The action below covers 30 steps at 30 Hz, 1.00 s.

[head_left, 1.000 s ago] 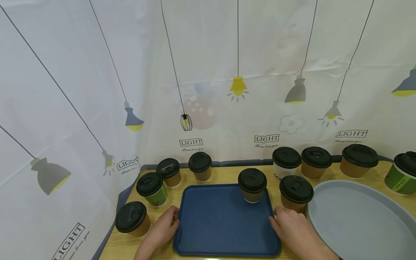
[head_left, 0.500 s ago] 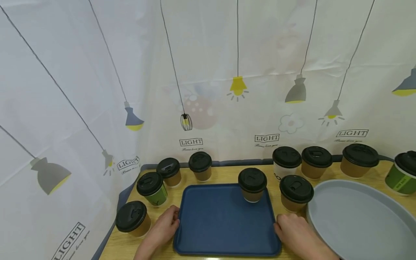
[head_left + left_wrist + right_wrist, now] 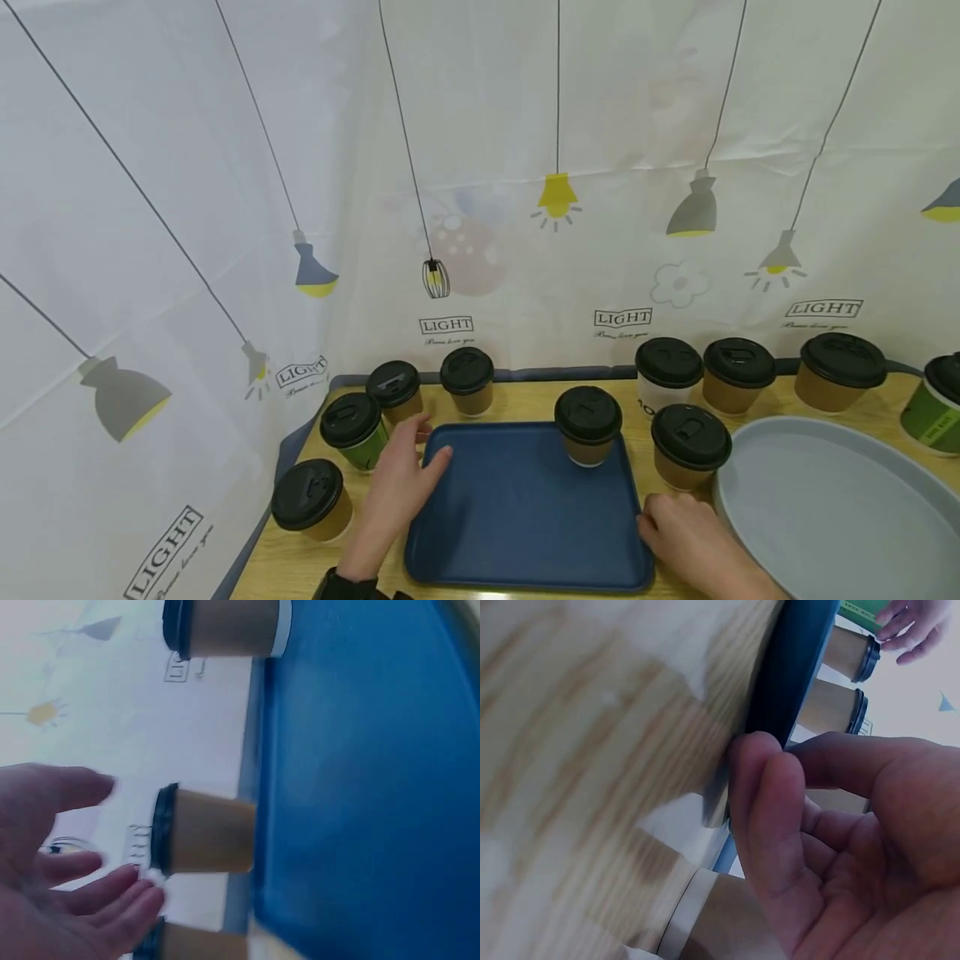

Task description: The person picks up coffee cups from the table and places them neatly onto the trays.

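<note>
A blue rectangular tray lies on the table, with a brown paper cup under a black lid near its far right corner. My left hand hovers over the tray's left edge, fingers spread and holding nothing. In the left wrist view this hand shows apart from a brown lidded cup beyond the tray. At the tray's right edge, my right hand pinches the rim between thumb and curled fingers. Just beyond it stands another brown lidded cup.
Left of the tray stand a green lidded cup and several brown ones. More lidded cups line the back right, including a white one. A grey round tray lies on the right. A printed curtain hangs behind.
My left hand has let go of the tray's left edge and moved up and right over it, its fingers opening. The right hand slid slightly nearer along the right rim, then stayed there.
</note>
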### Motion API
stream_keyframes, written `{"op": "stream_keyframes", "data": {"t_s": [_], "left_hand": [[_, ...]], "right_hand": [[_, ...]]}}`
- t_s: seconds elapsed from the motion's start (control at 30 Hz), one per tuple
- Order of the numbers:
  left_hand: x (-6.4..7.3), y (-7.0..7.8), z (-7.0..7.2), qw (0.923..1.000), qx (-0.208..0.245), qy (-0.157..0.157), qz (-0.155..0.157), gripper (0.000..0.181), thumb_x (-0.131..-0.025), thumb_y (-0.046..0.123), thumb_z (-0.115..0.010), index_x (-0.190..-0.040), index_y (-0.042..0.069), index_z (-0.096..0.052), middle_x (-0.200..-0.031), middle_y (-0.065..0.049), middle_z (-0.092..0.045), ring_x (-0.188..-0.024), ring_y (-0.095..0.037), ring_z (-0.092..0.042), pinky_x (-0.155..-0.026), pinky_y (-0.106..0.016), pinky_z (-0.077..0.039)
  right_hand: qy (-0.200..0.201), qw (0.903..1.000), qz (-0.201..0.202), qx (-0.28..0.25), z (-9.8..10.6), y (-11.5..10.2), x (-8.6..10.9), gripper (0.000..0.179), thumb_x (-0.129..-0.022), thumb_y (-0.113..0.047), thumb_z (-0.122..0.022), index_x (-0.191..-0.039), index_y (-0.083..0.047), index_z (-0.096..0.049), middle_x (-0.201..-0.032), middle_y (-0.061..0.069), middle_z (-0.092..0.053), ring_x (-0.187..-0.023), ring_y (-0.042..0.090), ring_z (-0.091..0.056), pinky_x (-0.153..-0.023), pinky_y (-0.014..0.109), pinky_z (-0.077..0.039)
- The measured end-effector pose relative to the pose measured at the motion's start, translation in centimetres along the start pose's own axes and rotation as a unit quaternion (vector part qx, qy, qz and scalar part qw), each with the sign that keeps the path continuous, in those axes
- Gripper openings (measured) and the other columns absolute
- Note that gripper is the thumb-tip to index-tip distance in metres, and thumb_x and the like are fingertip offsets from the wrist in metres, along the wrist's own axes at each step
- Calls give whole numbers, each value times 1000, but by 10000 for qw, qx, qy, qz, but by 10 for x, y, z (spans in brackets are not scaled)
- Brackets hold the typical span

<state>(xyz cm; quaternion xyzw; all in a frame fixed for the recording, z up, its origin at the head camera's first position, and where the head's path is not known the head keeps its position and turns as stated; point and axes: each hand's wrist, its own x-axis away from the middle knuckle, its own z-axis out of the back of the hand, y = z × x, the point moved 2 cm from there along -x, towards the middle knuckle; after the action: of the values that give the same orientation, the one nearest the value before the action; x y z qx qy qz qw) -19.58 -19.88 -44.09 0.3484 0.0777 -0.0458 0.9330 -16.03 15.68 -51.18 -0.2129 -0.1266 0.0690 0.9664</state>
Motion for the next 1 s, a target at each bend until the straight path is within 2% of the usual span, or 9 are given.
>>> {"op": "stream_keyframes", "data": {"t_s": [0.07, 0.17, 0.3, 0.4, 0.53, 0.7, 0.83, 1.0], "left_hand": [[-8, 3, -7, 9984, 399, 365, -173, 62, -96, 22, -75, -147, -1, -48, -134, -20, -56, -124, -36, -57, -98, -51, -53], [-20, 3, -18, 9941, 683, 748, -396, 69, -94, 25, -77, -149, -1, -45, -142, -22, -49, -131, -38, -52, -102, -54, -50], [-37, 3, -31, 9891, 923, 1000, -558, 76, -92, 27, -80, -151, -1, -41, -150, -22, -41, -137, -39, -46, -105, -55, -47], [-48, 4, -39, 9854, 1213, 1057, -552, 82, -90, 27, -82, -154, -1, -38, -155, -22, -35, -141, -39, -41, -109, -55, -44], [-60, 7, -46, 9830, 1401, 1147, -300, 92, -87, 32, -84, -157, 1, -33, -160, -22, -28, -146, -40, -36, -112, -59, -39], [-73, 6, -56, 9825, 1543, 1041, 98, 104, -87, 36, -85, -163, 4, -21, -165, -23, -17, -152, -42, -24, -115, -61, -34], [-81, 2, -64, 9795, 1676, 1075, 307, 111, -85, 37, -86, -165, 8, -15, -168, -21, -12, -155, -40, -16, -118, -62, -29], [-90, -4, -72, 9721, 1941, 1203, 543, 114, -84, 40, -86, -166, 10, -13, -168, -21, -14, -155, -40, -17, -119, -62, -27]], "right_hand": [[36, 9999, 38, -94, 4, -2, 2, 43, -96, -12, -70, -59, -18, -50, -54, -3, -37, -47, 13, -40, -51, 29, -33], [135, 9995, 122, -241, 11, -10, 9, 43, -95, -10, -70, -59, -16, -48, -54, -3, -37, -48, 14, -38, -50, 30, -32], [-54, 9994, -42, -336, 17, -16, 12, 42, -96, -10, -70, -60, -15, -49, -56, -2, -38, -49, 14, -38, -52, 29, -32], [-107, 9992, 7, -372, 13, -9, 7, 41, -96, -10, -70, -61, -15, -50, -56, -2, -39, -49, 15, -39, -52, 29, -33], [-231, 9988, -21, -420, -5, 11, -7, 40, -96, -14, -70, -60, -17, -53, -56, -2, -42, -48, 16, -43, -50, 30, -34], [-145, 9990, 41, -412, -23, 29, -17, 37, -95, -15, -70, -62, -18, -55, -57, -1, -44, -48, 17, -46, -49, 32, -35], [-96, 9993, 17, -359, -11, 16, -9, 38, -96, -15, -70, -62, -17, -53, -56, -2, -42, -48, 16, -43, -49, 30, -34], [-217, 9989, -27, -417, 8, -4, 4, 37, -97, -12, -69, -64, -15, -53, -57, -1, -41, -50, 16, -42, -51, 30, -34]]}}
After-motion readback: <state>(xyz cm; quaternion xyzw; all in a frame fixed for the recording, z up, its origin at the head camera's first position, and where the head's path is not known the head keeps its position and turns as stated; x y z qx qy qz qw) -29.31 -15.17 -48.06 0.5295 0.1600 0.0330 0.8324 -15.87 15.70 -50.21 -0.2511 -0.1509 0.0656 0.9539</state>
